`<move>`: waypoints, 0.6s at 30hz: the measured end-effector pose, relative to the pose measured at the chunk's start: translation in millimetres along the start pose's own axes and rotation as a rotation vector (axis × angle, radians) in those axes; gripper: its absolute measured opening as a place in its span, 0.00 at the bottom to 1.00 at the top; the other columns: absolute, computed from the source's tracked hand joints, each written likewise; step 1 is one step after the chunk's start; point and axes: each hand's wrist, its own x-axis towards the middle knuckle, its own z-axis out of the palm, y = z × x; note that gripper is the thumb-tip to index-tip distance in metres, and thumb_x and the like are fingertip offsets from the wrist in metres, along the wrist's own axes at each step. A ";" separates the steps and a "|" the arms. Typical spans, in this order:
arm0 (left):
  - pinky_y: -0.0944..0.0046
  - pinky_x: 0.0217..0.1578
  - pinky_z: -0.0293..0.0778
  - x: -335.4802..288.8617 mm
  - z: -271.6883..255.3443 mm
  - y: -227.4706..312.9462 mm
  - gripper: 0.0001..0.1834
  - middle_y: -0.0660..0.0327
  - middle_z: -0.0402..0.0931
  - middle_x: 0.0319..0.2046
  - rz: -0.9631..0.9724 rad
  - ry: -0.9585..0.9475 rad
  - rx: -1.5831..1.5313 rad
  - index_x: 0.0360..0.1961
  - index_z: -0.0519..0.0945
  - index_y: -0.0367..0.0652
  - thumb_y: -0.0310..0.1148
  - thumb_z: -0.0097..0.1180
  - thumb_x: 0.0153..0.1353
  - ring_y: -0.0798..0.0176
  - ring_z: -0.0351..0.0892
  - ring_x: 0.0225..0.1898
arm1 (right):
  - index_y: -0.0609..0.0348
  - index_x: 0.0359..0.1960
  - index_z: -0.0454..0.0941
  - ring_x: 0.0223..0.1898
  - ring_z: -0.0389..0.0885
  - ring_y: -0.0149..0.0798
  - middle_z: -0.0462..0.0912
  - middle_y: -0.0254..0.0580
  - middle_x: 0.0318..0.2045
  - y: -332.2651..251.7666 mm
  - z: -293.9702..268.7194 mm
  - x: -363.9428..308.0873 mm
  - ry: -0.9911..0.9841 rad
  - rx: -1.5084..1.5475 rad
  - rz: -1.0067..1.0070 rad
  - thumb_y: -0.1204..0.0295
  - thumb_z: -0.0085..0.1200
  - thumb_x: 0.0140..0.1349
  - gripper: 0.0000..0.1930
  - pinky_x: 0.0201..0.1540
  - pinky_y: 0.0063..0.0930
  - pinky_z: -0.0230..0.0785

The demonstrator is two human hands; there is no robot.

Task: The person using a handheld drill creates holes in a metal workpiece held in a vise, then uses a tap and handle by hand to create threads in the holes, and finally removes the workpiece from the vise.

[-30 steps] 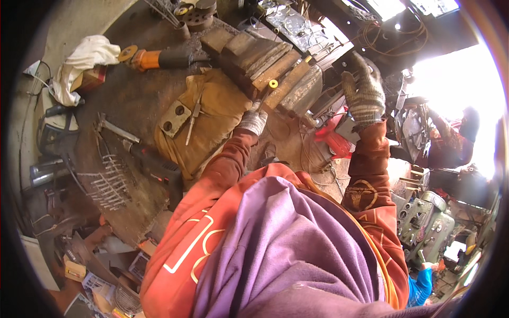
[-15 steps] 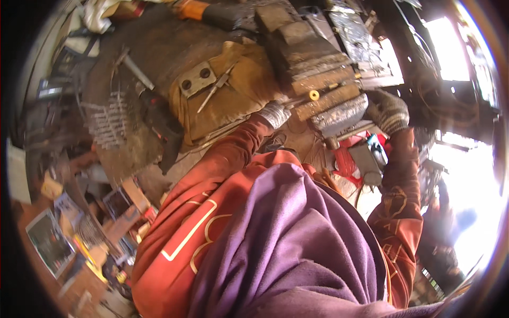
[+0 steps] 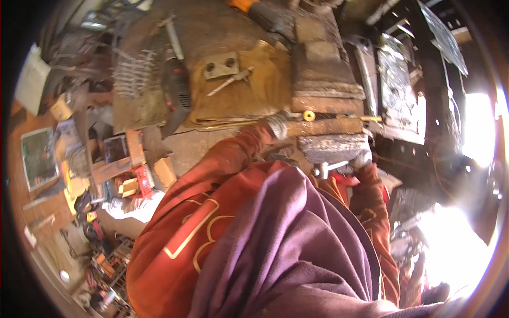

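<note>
Here, knit-gloved left hand, right hand at shiny bar, rough vise

The bench carries a vise and cloth.

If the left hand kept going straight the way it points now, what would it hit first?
The left hand would probably meet the vise first, near the yellow ring at its side, though depth is unclear.
</note>
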 end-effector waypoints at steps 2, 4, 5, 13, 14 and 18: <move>0.48 0.54 0.79 -25.5 -16.8 8.9 0.21 0.44 0.86 0.48 -0.059 0.021 -0.051 0.56 0.83 0.38 0.42 0.52 0.74 0.44 0.86 0.51 | 0.67 0.65 0.78 0.52 0.84 0.39 0.89 0.45 0.50 -33.9 8.8 17.8 -0.131 0.396 0.220 0.67 0.56 0.76 0.21 0.60 0.35 0.76; 0.48 0.53 0.79 -50.9 -45.1 25.5 0.22 0.43 0.85 0.48 -0.083 0.058 -0.126 0.56 0.83 0.39 0.44 0.54 0.74 0.43 0.85 0.50 | 0.67 0.65 0.78 0.53 0.84 0.38 0.89 0.45 0.52 -35.8 5.8 19.6 -0.079 0.580 0.298 0.68 0.55 0.76 0.21 0.62 0.34 0.75; 0.48 0.53 0.79 -65.6 -59.6 32.5 0.22 0.43 0.85 0.48 -0.102 0.090 -0.171 0.56 0.83 0.39 0.45 0.55 0.73 0.43 0.85 0.50 | 0.67 0.66 0.77 0.54 0.84 0.38 0.89 0.46 0.54 -33.3 2.3 20.6 -0.083 0.498 0.275 0.69 0.55 0.76 0.21 0.62 0.34 0.74; 0.48 0.56 0.79 -196.9 -178.3 -63.6 0.23 0.42 0.85 0.52 -0.526 0.806 0.207 0.59 0.82 0.35 0.40 0.64 0.71 0.42 0.85 0.54 | 0.60 0.74 0.69 0.60 0.83 0.39 0.83 0.46 0.63 -155.2 -32.4 -25.0 0.608 0.151 0.103 0.69 0.48 0.83 0.22 0.63 0.34 0.76; 0.48 0.59 0.77 -218.3 -178.0 -104.7 0.28 0.41 0.82 0.57 -0.602 0.793 0.128 0.63 0.79 0.34 0.43 0.66 0.70 0.41 0.83 0.58 | 0.62 0.74 0.70 0.58 0.84 0.40 0.83 0.49 0.62 -187.7 -29.8 -31.7 0.735 -0.007 0.023 0.68 0.47 0.83 0.22 0.63 0.36 0.76; 0.49 0.66 0.73 -232.2 -178.6 -196.2 0.43 0.38 0.76 0.67 -0.771 0.656 0.065 0.71 0.73 0.33 0.52 0.71 0.65 0.41 0.78 0.66 | 0.66 0.68 0.74 0.47 0.88 0.41 0.83 0.53 0.59 -324.3 19.9 -40.1 0.973 0.011 -0.067 0.66 0.52 0.81 0.21 0.53 0.38 0.82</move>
